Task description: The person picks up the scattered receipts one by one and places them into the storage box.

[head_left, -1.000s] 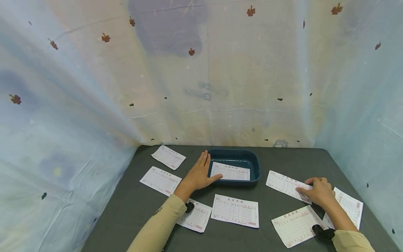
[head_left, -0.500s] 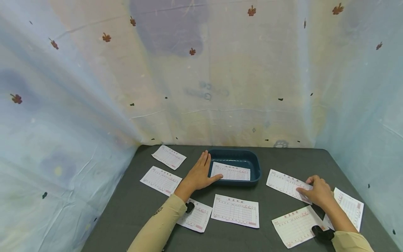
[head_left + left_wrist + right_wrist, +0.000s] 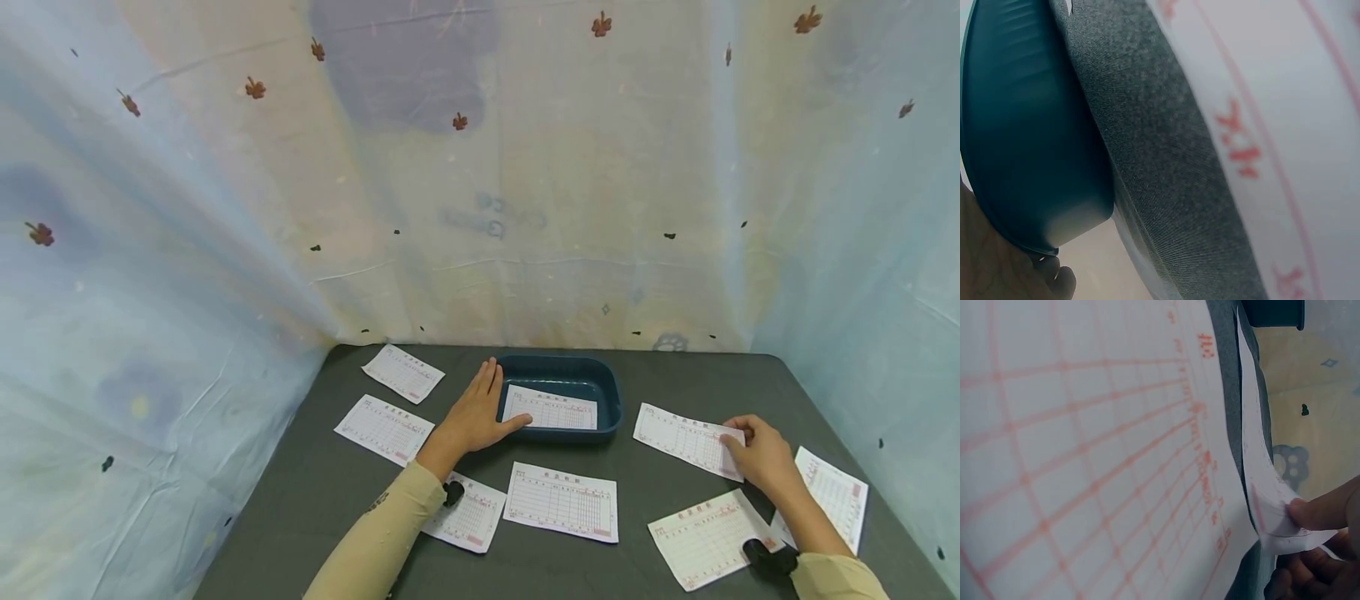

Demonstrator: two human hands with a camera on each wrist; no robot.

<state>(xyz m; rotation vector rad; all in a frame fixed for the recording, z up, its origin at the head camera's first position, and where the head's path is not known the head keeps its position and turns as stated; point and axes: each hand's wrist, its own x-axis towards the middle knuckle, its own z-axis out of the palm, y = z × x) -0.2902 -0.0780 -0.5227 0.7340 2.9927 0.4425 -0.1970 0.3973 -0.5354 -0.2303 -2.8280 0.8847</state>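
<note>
My left hand (image 3: 474, 414) rests with straight fingers on the left rim of a dark teal plastic tray (image 3: 558, 368), thumb over its front edge. A printed paper form (image 3: 550, 408) with a table of lines lies inside that tray. On the right, my right hand (image 3: 767, 454) pinches the right end of another printed form (image 3: 678, 437) between thumb and fingers. In the right wrist view the thumb (image 3: 1322, 509) presses on top of this form (image 3: 1263, 487), whose held end bends upward, while the fingers curl beneath it.
More forms lie on the dark grey table (image 3: 637, 567): one in front of the tray (image 3: 561, 502), a yellowish one (image 3: 708, 537) and one at far right (image 3: 832, 492), and several at left (image 3: 384, 429). A patterned curtain (image 3: 540, 208) closes off the back and sides.
My right thumb and fingers have closed on the form's right end, which has lifted slightly. My left hand has stayed on the tray.
</note>
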